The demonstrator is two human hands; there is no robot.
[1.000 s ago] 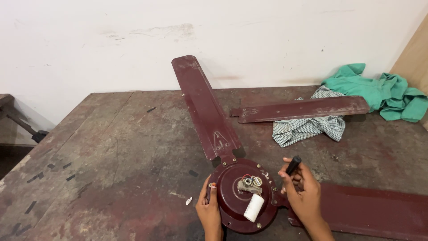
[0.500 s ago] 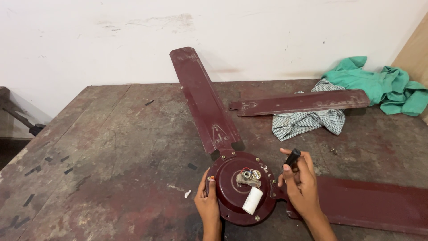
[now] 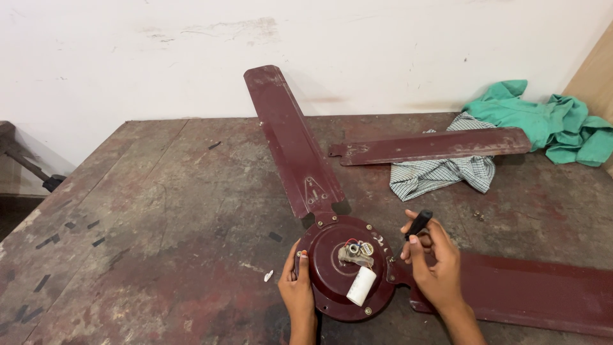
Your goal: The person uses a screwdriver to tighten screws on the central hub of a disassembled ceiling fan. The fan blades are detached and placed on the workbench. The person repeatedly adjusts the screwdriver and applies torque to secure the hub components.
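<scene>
Maroon and round, the fan motor point(image 3: 338, 268) lies flat near the table's point(image 3: 147, 211) near edge, a little right of the middle, with its shaft stub and a white capacitor point(image 3: 361, 285) facing up. One blade point(image 3: 290, 140) is still bolted on and runs its long axis from the hub away toward the far edge, leaning slightly left. A second blade point(image 3: 530, 294) runs from the hub's right side along the near edge toward the near right corner. A third blade point(image 3: 434, 145) lies loose, apart from the hub, its length nearly parallel to the far edge, one end resting over a checked cloth point(image 3: 440, 176). A green cloth point(image 3: 549, 121) is bunched at the far right corner.

The left hand point(image 3: 298, 287) lies against the hub's left rim, fingers curled narrowly along its edge. The right hand point(image 3: 434, 265) is closed around a black screwdriver point(image 3: 418, 225), handle pointing up and away, its tip down by the hub's right rim where the second blade joins; the tip itself is hidden.
</scene>
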